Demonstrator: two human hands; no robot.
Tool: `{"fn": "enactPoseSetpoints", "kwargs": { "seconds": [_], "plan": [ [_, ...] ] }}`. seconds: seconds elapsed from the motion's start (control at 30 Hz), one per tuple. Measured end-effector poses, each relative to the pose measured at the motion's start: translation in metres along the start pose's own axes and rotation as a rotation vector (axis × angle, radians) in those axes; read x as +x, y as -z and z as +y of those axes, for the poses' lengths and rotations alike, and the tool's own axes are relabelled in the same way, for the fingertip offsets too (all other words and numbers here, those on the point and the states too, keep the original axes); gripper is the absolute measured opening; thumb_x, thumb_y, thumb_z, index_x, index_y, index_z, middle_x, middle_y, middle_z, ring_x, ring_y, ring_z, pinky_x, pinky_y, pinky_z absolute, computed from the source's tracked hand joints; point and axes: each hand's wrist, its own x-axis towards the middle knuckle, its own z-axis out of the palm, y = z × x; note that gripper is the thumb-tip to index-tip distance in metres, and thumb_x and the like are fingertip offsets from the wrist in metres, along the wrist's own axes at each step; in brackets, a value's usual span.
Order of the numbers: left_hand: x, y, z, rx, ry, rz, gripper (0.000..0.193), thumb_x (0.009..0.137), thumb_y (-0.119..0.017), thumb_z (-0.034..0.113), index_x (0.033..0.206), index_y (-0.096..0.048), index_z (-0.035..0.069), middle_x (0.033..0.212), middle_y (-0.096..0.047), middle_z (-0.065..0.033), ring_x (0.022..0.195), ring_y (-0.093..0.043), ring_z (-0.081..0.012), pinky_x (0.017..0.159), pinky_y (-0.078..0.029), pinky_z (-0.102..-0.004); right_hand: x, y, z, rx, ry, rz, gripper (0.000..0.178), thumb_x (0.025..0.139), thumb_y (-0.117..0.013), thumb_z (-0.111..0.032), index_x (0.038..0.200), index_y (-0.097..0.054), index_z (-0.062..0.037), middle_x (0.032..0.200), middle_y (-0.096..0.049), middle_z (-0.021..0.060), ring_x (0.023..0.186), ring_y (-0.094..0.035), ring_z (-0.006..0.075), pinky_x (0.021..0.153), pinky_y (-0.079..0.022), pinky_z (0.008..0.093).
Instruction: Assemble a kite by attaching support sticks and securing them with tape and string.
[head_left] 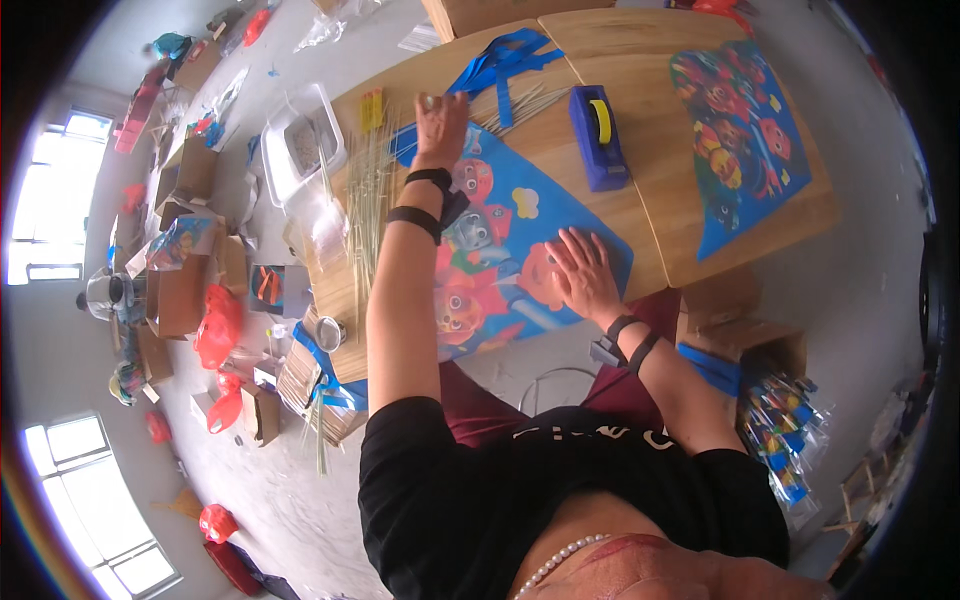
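Note:
A blue kite sheet [505, 225] printed with cartoon figures lies on the wooden table [650, 215] in front of me. My right hand [582, 268] presses flat on its near right part, fingers spread. My left hand [440, 125] reaches to the sheet's far corner, fingers curled there; whether it pinches anything I cannot tell. Thin bamboo sticks [368, 195] lie in a bundle just left of my left forearm. Both wrists wear dark bands.
A blue tape dispenser [598, 137] stands beyond the sheet. A second printed kite sheet [740, 140] lies on the table's right. Blue ribbon strips [505, 62] lie at the far edge. Cardboard boxes and red bags crowd the floor on the left; packaged kites [785, 430] sit lower right.

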Motion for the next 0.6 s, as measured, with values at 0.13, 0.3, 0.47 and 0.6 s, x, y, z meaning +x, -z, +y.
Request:
{"fn": "enactPoseSetpoints", "kwargs": {
  "seconds": [0.13,0.3,0.47,0.6],
  "plan": [
    [-0.002,0.046,-0.032,0.114,0.036,0.166,0.017,0.090,-0.055,0.011,0.107,-0.056,0.012,0.099,-0.065,-0.0075,0.097,-0.067,-0.0270,0.094,-0.045,-0.0510,-0.005,0.000,0.004,0.002,-0.001,0.024,0.056,0.095,-0.055,-0.029,0.149,-0.045,-0.0161,0.156,-0.039,0.0142,0.147,-0.032,0.0306,0.121,-0.021,0.0554],
    [-0.048,0.105,-0.016,-0.408,0.229,-0.044,0.012,0.097,-0.051,0.013,0.109,-0.051,0.010,0.098,-0.063,-0.0134,0.094,-0.065,-0.0379,0.073,-0.053,-0.0485,-0.015,-0.002,0.009,-0.013,-0.019,0.033,0.054,0.096,-0.055,-0.030,0.147,-0.047,-0.0156,0.155,-0.039,0.0140,0.147,-0.032,0.0303,0.121,-0.021,0.0548],
    [-0.146,0.128,0.032,-0.735,0.344,-0.247,0.010,0.101,-0.052,0.019,0.103,-0.056,0.010,0.099,-0.065,-0.0147,0.090,-0.064,-0.0409,0.072,-0.050,-0.0490,-0.014,-0.010,0.009,-0.012,0.033,0.072,0.051,0.097,-0.053,-0.032,0.145,-0.051,-0.0161,0.155,-0.041,0.0132,0.147,-0.033,0.0298,0.120,-0.021,0.0552],
    [-0.199,0.133,0.070,-0.760,0.372,-0.293,0.010,0.101,-0.053,0.019,0.105,-0.057,0.010,0.101,-0.065,-0.0146,0.093,-0.064,-0.0405,0.074,-0.050,-0.0484,-0.010,-0.023,0.011,0.000,0.067,0.141,0.047,0.097,-0.056,-0.034,0.140,-0.055,-0.0150,0.151,-0.045,0.0125,0.144,-0.037,0.0296,0.118,-0.024,0.0568]
  ]
}}
